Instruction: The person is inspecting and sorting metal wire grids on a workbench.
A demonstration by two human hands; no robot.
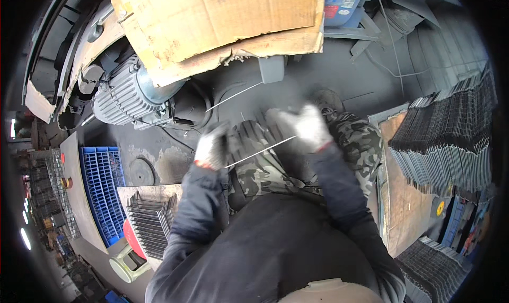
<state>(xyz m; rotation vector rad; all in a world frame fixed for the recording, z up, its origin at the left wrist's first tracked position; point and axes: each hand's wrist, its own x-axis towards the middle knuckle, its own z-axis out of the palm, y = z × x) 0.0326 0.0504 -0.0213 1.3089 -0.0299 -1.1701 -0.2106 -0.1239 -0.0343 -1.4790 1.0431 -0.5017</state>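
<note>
Both hands wear whitish work gloves with dark finger areas, smeared by motion. My left hand (211,148) is closed at one side of what looks like a wire rack (261,153), held above my lap. My right hand (310,127) grips its other side. Two bright, roughly parallel edges of the rack show, one near and one farther off; its middle is blurred and hard to make out. Camouflage trousers (254,170) lie beneath it. The far edge reaches toward a grey block-shaped part (272,69) below a cardboard sheet (228,22).
A grey finned motor (127,93) stands ahead on the left. At my left, several wire racks (150,223) lean on a board, near a blue plastic crate (103,191) and a pale stool (129,265). A tall stack of wire racks (445,138) stands on the right, another (432,266) below it.
</note>
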